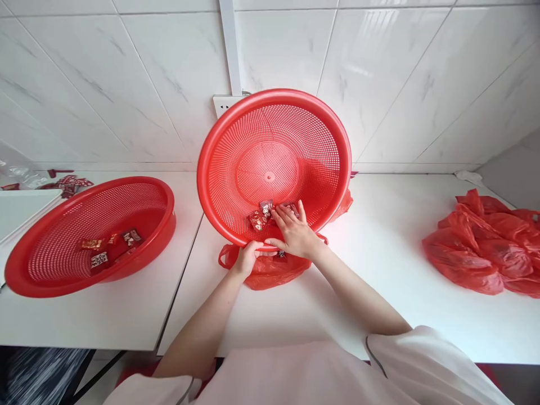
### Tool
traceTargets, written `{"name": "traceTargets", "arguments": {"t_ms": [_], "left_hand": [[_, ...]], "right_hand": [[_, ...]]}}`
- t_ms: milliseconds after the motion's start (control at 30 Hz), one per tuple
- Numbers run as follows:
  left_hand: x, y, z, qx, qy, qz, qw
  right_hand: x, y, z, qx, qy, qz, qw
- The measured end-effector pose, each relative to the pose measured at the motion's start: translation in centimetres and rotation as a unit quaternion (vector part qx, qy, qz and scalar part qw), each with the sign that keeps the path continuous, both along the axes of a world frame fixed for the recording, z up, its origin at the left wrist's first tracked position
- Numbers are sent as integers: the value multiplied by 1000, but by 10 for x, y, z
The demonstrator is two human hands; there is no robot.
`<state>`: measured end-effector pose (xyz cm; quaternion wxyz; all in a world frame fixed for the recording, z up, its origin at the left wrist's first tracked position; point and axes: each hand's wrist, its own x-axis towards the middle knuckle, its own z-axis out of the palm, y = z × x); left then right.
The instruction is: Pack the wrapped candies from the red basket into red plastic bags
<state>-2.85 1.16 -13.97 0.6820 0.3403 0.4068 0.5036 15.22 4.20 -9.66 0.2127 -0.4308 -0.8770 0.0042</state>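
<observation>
A red plastic mesh basket [270, 126] is tipped towards me, its lower rim above a red plastic bag [274, 275]. My left hand [248, 260] is closed at that lower rim, thumb against it and fingers beneath, just over the bag's mouth. Inside the basket, my right hand [295, 233] lies with fingers spread over several small wrapped packets [259, 220], its thumb pointing towards the rim. One dark patterned packet [281, 254] shows in the bag's opening. The right hand partly covers the packets near its fingers.
Another red mesh basket [145, 188] leans at the left, holding several packets [100, 260]. Filled-looking red plastic bags [485, 247] lie at the right. A tiled wall [177, 79] with a socket [223, 103] rises behind the white table [379, 270]. A seam splits the tabletop left of the bag.
</observation>
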Motion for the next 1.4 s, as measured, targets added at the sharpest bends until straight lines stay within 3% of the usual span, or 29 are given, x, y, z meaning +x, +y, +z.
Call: {"name": "traceTargets", "arguments": {"t_ms": [100, 233, 333, 400, 500, 600, 700, 900, 1100, 1233, 1400], "left_hand": [[0, 2, -2, -23, -6, 27, 999], [-8, 7, 3, -19, -18, 33, 999], [-11, 11, 5, -17, -13, 43, 999], [-13, 13, 4, -17, -7, 61, 998], [-15, 16, 2, -10, 2, 84, 996], [-16, 16, 2, -13, 7, 85, 996], [-16, 16, 5, -5, 4, 64, 998], [-18, 17, 8, 27, 24, 89, 995], [-18, 14, 5, 39, 85, 55, 994], [-15, 7, 1, 56, 96, -27, 994], [-13, 4, -5, 45, 97, -48, 993]], "right_hand": [[-1, 1, -3, -43, 9, 58, 997], [3, -2, 13, -135, 78, 151, 976], [8, -3, 23, -215, 168, 153, 950], [11, -3, 24, -266, 233, 123, 927], [16, 1, 23, -370, 320, 108, 865], [20, 3, 23, -440, 352, 106, 820], [22, 1, 27, -447, 292, 107, 839], [15, -8, 30, -355, 182, 128, 908], [9, -4, 24, -135, 136, 30, 981], [5, 2, 4, -43, 33, 11, 998], [3, 5, -9, -80, -23, 17, 996]]}}
